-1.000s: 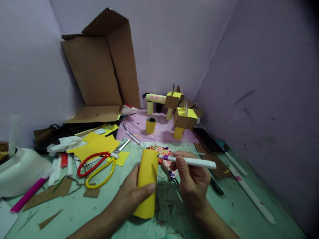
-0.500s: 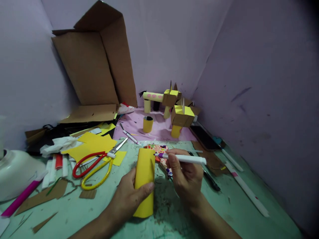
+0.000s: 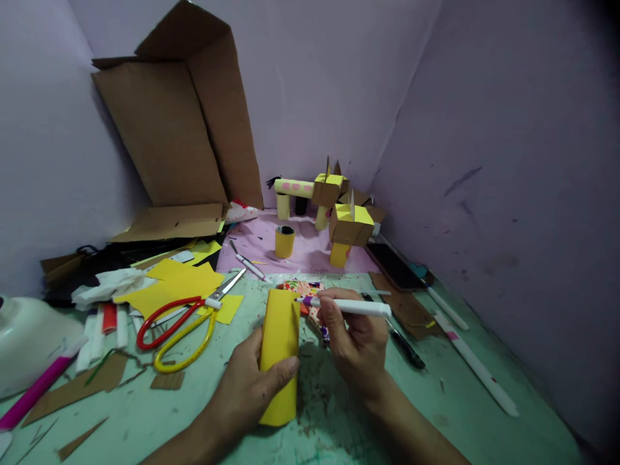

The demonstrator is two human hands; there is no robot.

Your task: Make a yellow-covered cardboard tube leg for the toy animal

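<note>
My left hand point(image 3: 252, 378) is wrapped round the lower part of a yellow paper-covered tube point(image 3: 281, 329), its thumb lying across the front. In my right hand point(image 3: 358, 336) is a white marker point(image 3: 361, 307) with a purple end, held like a pen. The marker's tip is at the tube's upper right edge; whether it touches cannot be made out. Behind the right hand lies a patterned cloth point(image 3: 310, 294), partly hidden. Beyond stand a short yellow tube point(image 3: 285, 242) and two figures with box heads, a nearer one point(image 3: 351, 226) and a spotted one point(image 3: 295, 188) behind.
Left of my hands lie scissors point(image 3: 186, 323) with red and yellow handles, yellow paper point(image 3: 179, 284), a white bottle point(image 3: 36, 342) and cardboard scraps. A large cardboard box point(image 3: 155, 129) leans at the back wall. On the right are a phone point(image 3: 394, 266), a black pen-like tool point(image 3: 407, 349) and a long white stick point(image 3: 477, 365).
The whole view has shifted slightly. My right hand and the marker have moved a little closer to the tube's edge. Both hands keep their hold.
</note>
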